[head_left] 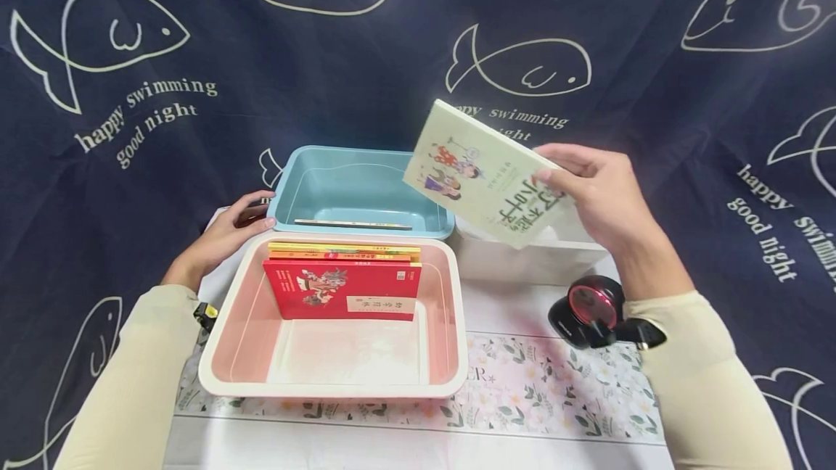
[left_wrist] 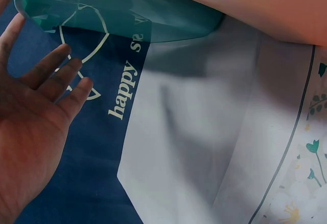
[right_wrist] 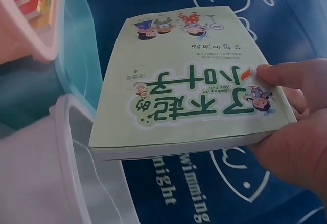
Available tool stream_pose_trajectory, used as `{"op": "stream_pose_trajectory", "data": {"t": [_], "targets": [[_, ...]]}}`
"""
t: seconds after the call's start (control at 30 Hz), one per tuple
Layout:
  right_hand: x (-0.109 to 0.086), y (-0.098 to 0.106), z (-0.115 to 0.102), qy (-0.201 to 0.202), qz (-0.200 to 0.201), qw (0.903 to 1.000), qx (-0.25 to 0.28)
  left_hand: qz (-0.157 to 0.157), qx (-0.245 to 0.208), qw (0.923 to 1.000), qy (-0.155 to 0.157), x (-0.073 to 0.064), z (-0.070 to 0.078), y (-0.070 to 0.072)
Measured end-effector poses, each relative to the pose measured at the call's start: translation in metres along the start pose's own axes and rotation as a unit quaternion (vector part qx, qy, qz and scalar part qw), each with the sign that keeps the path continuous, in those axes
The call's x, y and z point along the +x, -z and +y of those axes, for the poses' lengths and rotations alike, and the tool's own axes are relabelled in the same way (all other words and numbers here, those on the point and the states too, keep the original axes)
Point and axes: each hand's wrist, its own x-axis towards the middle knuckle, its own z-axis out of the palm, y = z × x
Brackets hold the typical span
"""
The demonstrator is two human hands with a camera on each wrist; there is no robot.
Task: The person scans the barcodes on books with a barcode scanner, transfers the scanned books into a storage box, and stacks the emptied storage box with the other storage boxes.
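Observation:
A pale green book (head_left: 480, 176) with green Chinese lettering and cartoon children is raised, tilted, over the white bin (head_left: 529, 267). My right hand (head_left: 597, 191) grips its lettered end, with the thumb on the front cover (right_wrist: 194, 81) and the other fingers underneath. At the left end of the blue bin (head_left: 359, 183), my left hand (head_left: 225, 238) touches the rim with its fingertips. In the left wrist view its fingers (left_wrist: 53, 78) are spread and fairly straight.
In front stands a pink bin (head_left: 333, 389), with a red book (head_left: 339, 299) and several yellow and orange books upright along its back wall. A thin book (head_left: 353, 224) lies along the blue bin's near side. Behind the table hangs a navy fish-patterned curtain (head_left: 366, 78).

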Motion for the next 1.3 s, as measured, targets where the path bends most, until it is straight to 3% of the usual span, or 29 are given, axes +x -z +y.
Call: {"op": "stream_pose_trajectory", "data": {"t": [0.37, 0.73, 0.87, 1.1, 1.3], "targets": [[0.055, -0.052, 0.018, 0.015, -0.059, 0.998, 0.015, 0.003, -0.003, 1.0, 0.009, -0.003, -0.005, 0.004], [0.091, -0.105, 0.037, -0.003, -0.104, 0.9945, 0.005, 0.003, -0.006, 1.0, 0.004, -0.003, -0.005, 0.004], [0.1, -0.119, 0.049, -0.01, -0.11, 0.9937, -0.024, 0.002, -0.011, 0.9999, 0.004, -0.001, -0.005, 0.002], [0.106, -0.134, 0.071, -0.067, -0.12, 0.9873, -0.08, 0.001, -0.013, 0.9999, 0.0, 0.001, -0.004, -0.004], [0.101, -0.151, 0.082, -0.062, -0.155, 0.9809, -0.099, 0.006, -0.01, 0.9999, 0.005, 0.001, -0.003, -0.002]]}}
